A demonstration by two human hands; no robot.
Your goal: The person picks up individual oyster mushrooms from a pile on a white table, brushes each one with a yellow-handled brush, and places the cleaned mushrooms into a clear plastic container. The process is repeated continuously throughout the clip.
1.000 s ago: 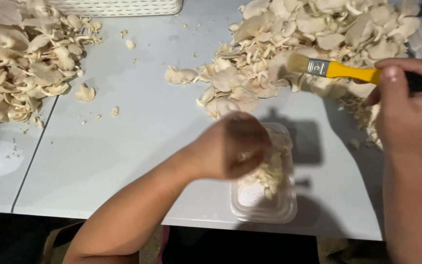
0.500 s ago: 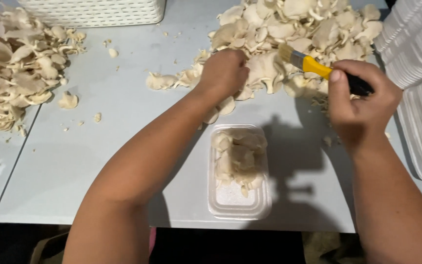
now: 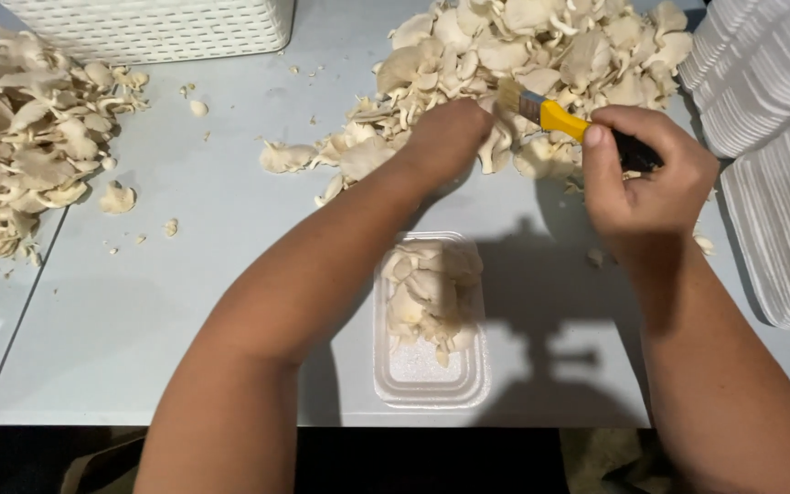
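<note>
Centre table: bare, a hand could pass, only stray bits lay there.
Far edge: mushroom pile and white basket barred it.
Left: second mushroom heap stood in the way.
Right: stacked foam trays closed it.
Near edge: filled tray lay between both forearms.

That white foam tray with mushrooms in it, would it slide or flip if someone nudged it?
The foam tray looks thin and light, so a nudge would probably slide it across the smooth table. Its wide, shallow, flat-bottomed shape suggests it is unlikely to tip. The mushrooms in it sit heaped at the far end, so lifting by the near rim might flex it.
</note>
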